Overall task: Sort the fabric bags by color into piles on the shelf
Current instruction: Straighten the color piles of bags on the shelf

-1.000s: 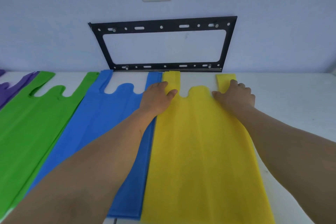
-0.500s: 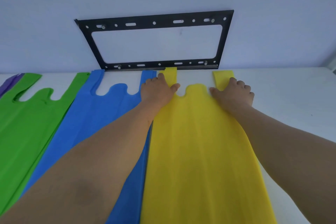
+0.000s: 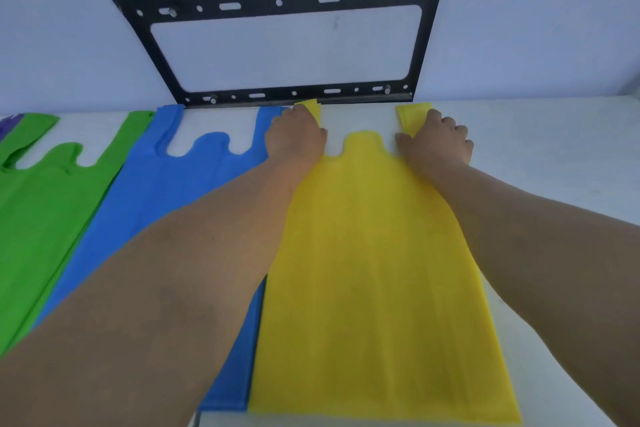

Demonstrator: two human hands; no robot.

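1. While both hands press flat, fingers uncurled and gripping nothing, left hand (image 3: 294, 139) and right hand (image 3: 434, 142) pin the yellow bag (image 3: 374, 270) handles near the wall.
2. Bag lies on the shelf (image 3: 554, 149), beside the blue pile (image 3: 180, 198).
3. We judge: square its edges, smooth outward, avoid overlapping blue.

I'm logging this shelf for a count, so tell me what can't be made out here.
Head view only:
- purple bag: cut off by the left edge, only a sliver shows.
- blue bag: its lower right lies under the left forearm.
- yellow bag: how many lie stacked cannot be told; both handles partly lie under the left hand and right hand.
- green bag: cut off at the left.
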